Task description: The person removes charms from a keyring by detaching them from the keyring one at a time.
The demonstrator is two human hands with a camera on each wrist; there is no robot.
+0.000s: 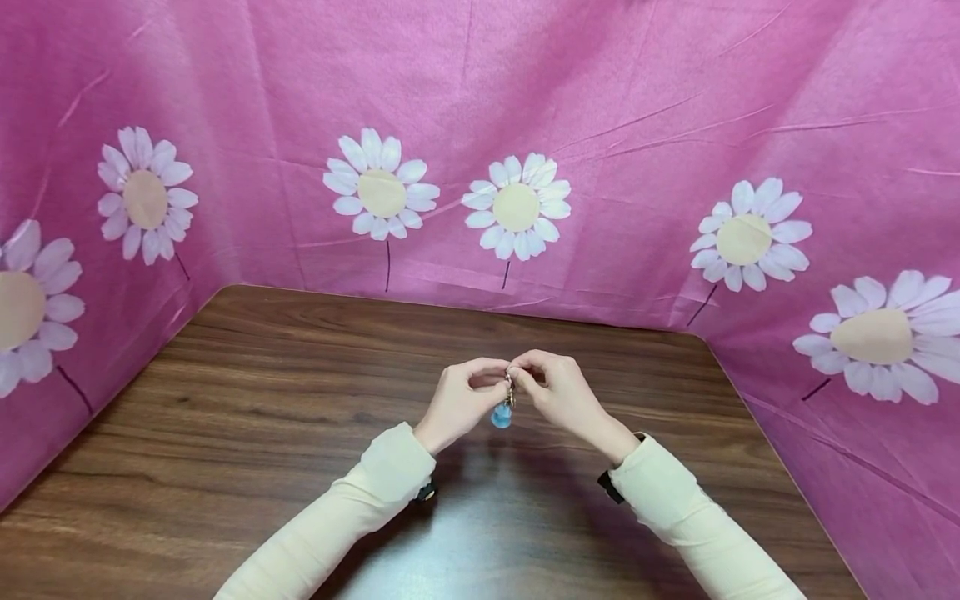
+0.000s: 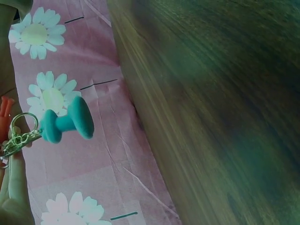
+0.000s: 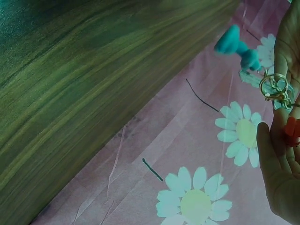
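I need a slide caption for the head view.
Left hand and right hand hold a keychain with a blue pendant above a brown table, before a pink flowered cloth.

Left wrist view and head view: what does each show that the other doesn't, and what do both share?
Only the left wrist view: an orange-red piece at the left edge, and the charm's narrow neck clearly.
Only the head view: left hand and right hand uncropped, and the table's far corners.
Both share: the blue-green charm, its metal fittings, the wooden table and pink daisy cloth.
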